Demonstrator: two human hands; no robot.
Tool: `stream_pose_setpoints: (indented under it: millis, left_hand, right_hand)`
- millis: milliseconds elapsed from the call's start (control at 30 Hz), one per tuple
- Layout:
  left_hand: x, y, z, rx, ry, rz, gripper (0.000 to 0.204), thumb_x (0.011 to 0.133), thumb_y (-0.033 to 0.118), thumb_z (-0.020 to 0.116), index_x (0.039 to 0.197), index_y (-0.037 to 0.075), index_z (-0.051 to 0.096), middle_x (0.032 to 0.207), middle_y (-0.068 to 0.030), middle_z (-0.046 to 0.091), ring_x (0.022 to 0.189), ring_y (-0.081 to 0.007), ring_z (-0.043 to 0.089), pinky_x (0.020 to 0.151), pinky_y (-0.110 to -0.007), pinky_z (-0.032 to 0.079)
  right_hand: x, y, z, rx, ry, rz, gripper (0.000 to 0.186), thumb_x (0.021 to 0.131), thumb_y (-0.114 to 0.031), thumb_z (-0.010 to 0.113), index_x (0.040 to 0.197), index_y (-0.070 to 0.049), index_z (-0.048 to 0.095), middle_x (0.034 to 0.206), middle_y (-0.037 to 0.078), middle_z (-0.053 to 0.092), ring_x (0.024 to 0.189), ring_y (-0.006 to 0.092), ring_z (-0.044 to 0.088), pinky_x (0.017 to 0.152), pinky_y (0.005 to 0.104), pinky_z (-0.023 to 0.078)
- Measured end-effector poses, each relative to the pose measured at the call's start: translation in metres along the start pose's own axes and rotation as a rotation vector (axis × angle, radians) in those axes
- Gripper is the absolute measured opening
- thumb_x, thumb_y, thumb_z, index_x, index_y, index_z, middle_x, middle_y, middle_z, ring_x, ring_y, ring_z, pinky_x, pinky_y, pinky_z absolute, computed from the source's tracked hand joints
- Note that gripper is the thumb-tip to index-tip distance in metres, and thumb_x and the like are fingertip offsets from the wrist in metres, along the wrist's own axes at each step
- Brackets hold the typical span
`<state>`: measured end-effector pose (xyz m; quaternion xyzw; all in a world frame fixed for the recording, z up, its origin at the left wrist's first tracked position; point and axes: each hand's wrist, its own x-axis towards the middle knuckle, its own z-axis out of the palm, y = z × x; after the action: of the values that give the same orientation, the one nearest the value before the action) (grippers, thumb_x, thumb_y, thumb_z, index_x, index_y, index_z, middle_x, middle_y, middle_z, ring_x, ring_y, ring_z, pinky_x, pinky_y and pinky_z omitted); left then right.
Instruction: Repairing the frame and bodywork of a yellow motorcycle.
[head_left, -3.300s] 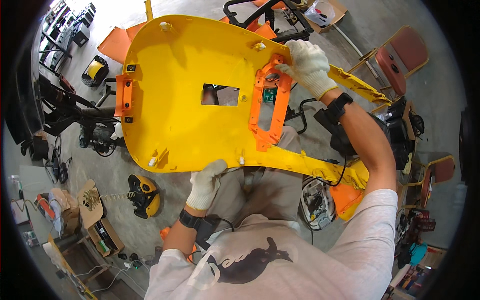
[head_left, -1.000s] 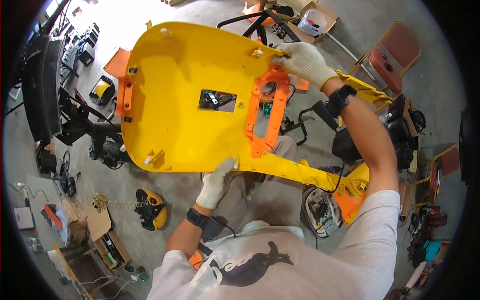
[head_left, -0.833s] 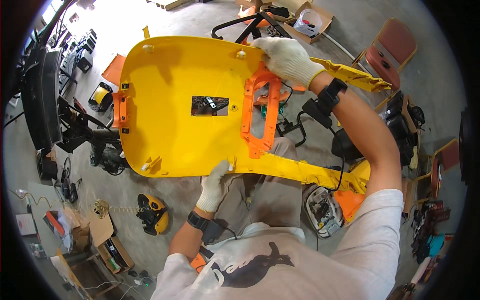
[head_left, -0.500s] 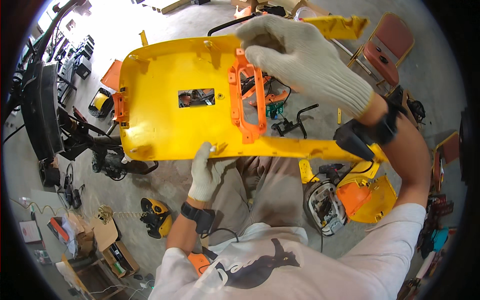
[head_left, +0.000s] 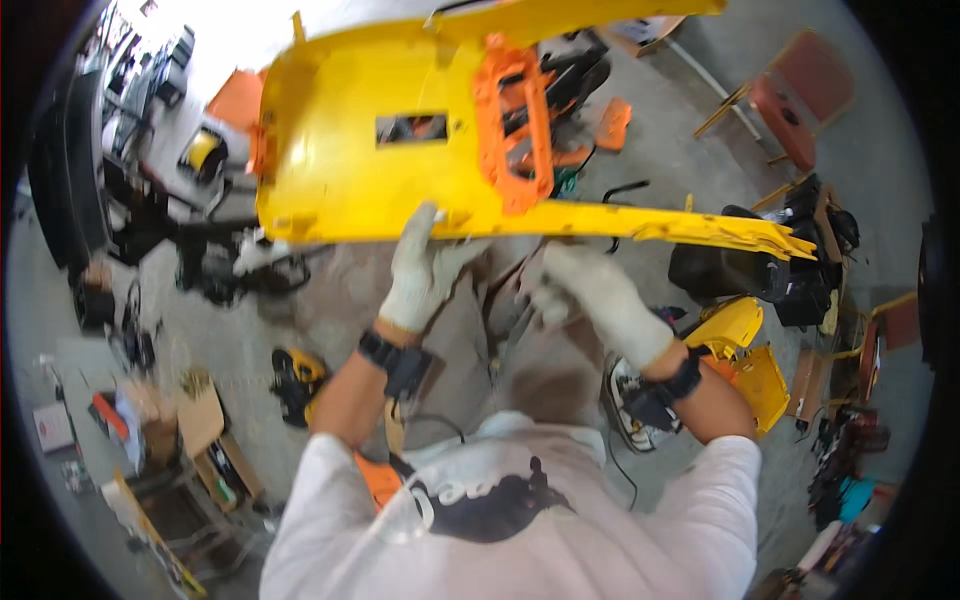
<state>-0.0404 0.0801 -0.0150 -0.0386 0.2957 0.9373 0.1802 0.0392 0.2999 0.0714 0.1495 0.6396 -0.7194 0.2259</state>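
Workshop floor [head_left: 170, 345]: smooth and grey, seen from above, with parts and boxes scattered around the seated person.
Yellow panel [head_left: 340, 150]: glossy, plastic-looking shell with rounded corners and a shallow curved face; two long narrow arms extend to the right.
Rectangular cutout [head_left: 411, 129]: sharp-edged opening near the panel's middle.
Orange frame [head_left: 538, 125]: ribbed, elongated loop set across the panel between the bases of the arms.
Gloves: off-white knit with ribbed cuffs.
Left hand [head_left: 415, 275]: pinching the panel's near rim, one digit over the inner face, the others below the edge.
Right hand [head_left: 595, 295]: fingers bent, blurred, just below the panel's near arm; whether it grips anything cannot be told.
Panel position: raised beyond both hands, above the grey trousers [head_left: 545, 370].
Right background: red-brown folding chair [head_left: 785, 115].
Lower left: open cardboard box [head_left: 225, 465].
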Motion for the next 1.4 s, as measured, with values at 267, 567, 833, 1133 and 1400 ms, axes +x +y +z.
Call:
stream_pose_setpoints:
  millis: [267, 567, 833, 1133, 1400]
  left_hand:
    - [0.003, 0.003, 0.003, 0.139, -0.038, -0.053, 0.058, 0.102, 0.04, 0.058, 0.143, 0.001, 0.044, 0.139, -0.0217, 0.054, 0.127, -0.0398, 0.056, 0.104, -0.059, 0.05]
    - [-0.003, 0.018, -0.012, 0.145, -0.094, -0.044, 0.061, 0.1, 0.041, 0.059, 0.144, 0.001, 0.042, 0.139, -0.0207, 0.056, 0.122, -0.0403, 0.06, 0.095, -0.054, 0.057]
    - [-0.007, 0.008, -0.021, 0.167, 0.005, -0.047, 0.053, 0.1, 0.031, 0.058, 0.141, -0.002, 0.047, 0.137, -0.022, 0.059, 0.125, -0.037, 0.06, 0.094, -0.048, 0.058]
    - [-0.013, 0.003, -0.014, 0.153, 0.034, -0.083, 0.049, 0.101, 0.027, 0.056, 0.141, -0.002, 0.049, 0.14, -0.0187, 0.059, 0.125, -0.0335, 0.06, 0.101, -0.048, 0.055]
    - [-0.014, 0.002, -0.019, 0.117, 0.056, -0.071, 0.047, 0.102, 0.023, 0.055, 0.14, -0.004, 0.05, 0.137, -0.0197, 0.06, 0.125, -0.035, 0.06, 0.103, -0.048, 0.054]
  right_hand:
    - [0.071, 0.035, 0.012, 0.711, 0.205, -0.324, 0.037, 0.099, -0.021, 0.065, 0.13, -0.003, 0.057, 0.116, 0.014, 0.069, 0.097, 0.027, 0.072, 0.073, 0.0375, 0.063]
    - [0.075, 0.043, -0.001, 0.748, 0.176, -0.341, 0.042, 0.1, -0.029, 0.063, 0.133, -0.004, 0.055, 0.119, 0.013, 0.068, 0.098, 0.0261, 0.071, 0.072, 0.0393, 0.063]
    - [0.07, 0.054, -0.007, 0.575, 0.115, -0.263, 0.043, 0.102, -0.03, 0.062, 0.133, -0.003, 0.056, 0.112, 0.012, 0.07, 0.095, 0.0246, 0.071, 0.069, 0.0363, 0.062]
    - [-0.001, -0.041, 0.006, -0.635, -0.06, -0.469, 0.043, 0.096, -0.029, 0.062, 0.127, 0.0, 0.063, 0.107, 0.013, 0.073, 0.094, 0.0227, 0.072, 0.083, 0.0327, 0.056]
    - [0.093, -0.177, -0.014, -1.209, 0.607, -1.031, 0.048, 0.089, -0.032, 0.068, 0.128, -0.005, 0.062, 0.117, 0.018, 0.07, 0.111, 0.0315, 0.067, 0.097, 0.0427, 0.051]
